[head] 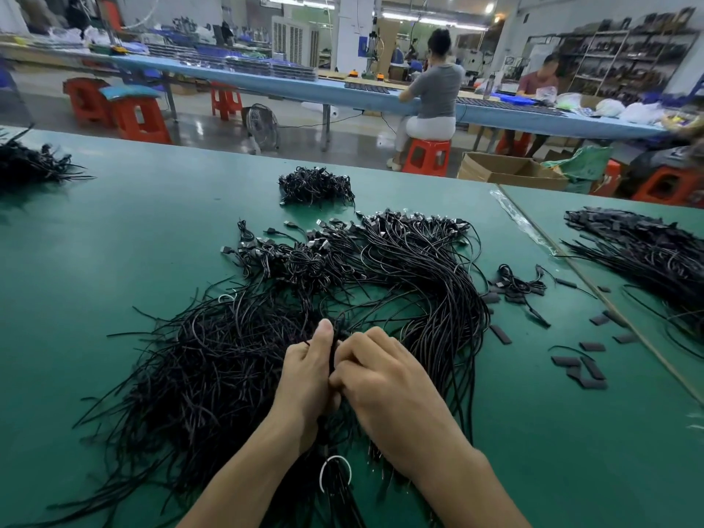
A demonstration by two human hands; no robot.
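left hand (308,375): i see it curled round a few strands of the cables (236,348), thumb up, gripping them at the middle of the heap.
right hand (384,379): touching the left, fingers bent and pinching the same strands; the pinch itself is partly hidden.
cables: thin, black, round, glossy cords spread in a loose fan under and around both hands; metal-tipped plugs bunch at the far end.
tie (335,472): a white loop round a bunch of cords, between the wrists.
counter (114,230): flat green mat, matte.
bundle (314,184): a small tangled clump of the same cord, beyond the heap, well apart from the hands.
sleeves (592,369): short flat black pieces scattered right of the heap.
box (506,171): open brown cardboard past the counter's far edge; i cannot tell what it holds.
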